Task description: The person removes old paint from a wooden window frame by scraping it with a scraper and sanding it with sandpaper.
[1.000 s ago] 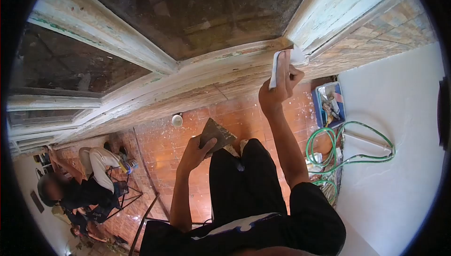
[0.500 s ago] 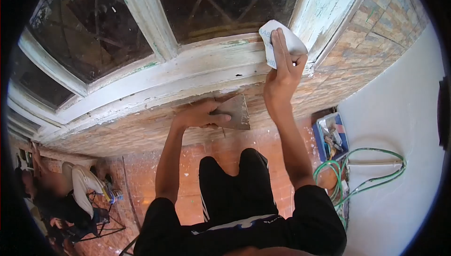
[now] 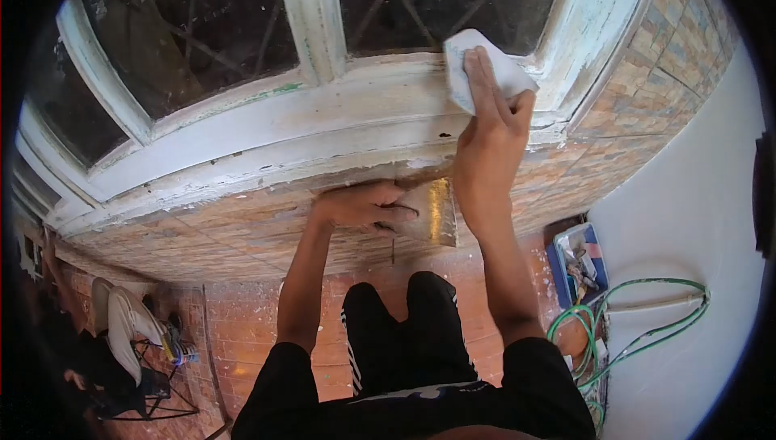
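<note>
A folded piece of sandpaper [image 3: 508, 76], pale backing outward, is pressed on the lower rail of the white window frame [image 3: 388, 101] by my right hand [image 3: 489, 145], its fingers closed over the sheet. Paint on the frame is worn and chipped, with green patches. Below the sill, my left hand [image 3: 356, 204] grips a wide-bladed scraper [image 3: 438, 210]; its blade points right and catches a yellow gleam. The scraper's handle is hidden in the palm.
Stone-patterned tiles [image 3: 630, 76] cover the wall around the window. On the speckled red floor [image 3: 267, 335] stand a blue box [image 3: 575, 262] of tools and a coiled green hose [image 3: 647, 286], at right. At lower left, another person [image 3: 113, 343] sits on a folding chair.
My view has shifted, so the window and floor things sit differently in the picture. My right hand and the sandpaper have moved slightly left along the rail; the scraper blade now shines.
</note>
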The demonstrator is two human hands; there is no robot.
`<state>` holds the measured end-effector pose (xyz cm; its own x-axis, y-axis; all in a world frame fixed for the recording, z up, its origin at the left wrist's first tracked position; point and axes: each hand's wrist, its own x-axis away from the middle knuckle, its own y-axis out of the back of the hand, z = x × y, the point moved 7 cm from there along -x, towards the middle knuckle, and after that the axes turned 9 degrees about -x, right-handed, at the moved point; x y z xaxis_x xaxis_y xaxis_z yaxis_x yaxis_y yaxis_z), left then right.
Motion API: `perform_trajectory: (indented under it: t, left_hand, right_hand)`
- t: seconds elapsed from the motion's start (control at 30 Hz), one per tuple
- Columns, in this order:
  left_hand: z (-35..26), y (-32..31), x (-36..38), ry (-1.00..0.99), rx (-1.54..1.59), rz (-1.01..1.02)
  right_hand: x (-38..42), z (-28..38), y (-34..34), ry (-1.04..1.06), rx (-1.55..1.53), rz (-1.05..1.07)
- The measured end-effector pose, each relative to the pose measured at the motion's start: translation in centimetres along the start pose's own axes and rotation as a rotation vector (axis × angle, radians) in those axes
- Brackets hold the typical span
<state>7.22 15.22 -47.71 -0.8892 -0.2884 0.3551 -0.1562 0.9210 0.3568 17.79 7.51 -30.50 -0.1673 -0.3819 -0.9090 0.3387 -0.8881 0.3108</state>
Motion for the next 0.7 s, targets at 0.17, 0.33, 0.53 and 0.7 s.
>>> perform_trajectory:
  t: [0.17, 0.33, 0.53, 0.7]
  left_hand:
    - [-0.1, -0.6, -0.5, -0.046, 0.038, 0.018]
    - [0.3, -0.6, -0.4, -0.085, -0.026, 0.067]
    - [2.8, -0.2, -1.9, -0.596, -0.319, -0.015]
    - [2.0, -0.6, -1.3, 0.036, 0.074, 0.092]
  right_hand:
    - [0.1, 3.1, -1.5, -0.002, -0.066, -0.009]
    - [0.9, 2.4, -2.9, 0.041, -0.063, 0.018]
    - [0.9, -2.8, -1.9, -0.180, -0.232, 0.025]
    - [0.6, -0.5, -0.2, -0.019, 0.046, -0.060]
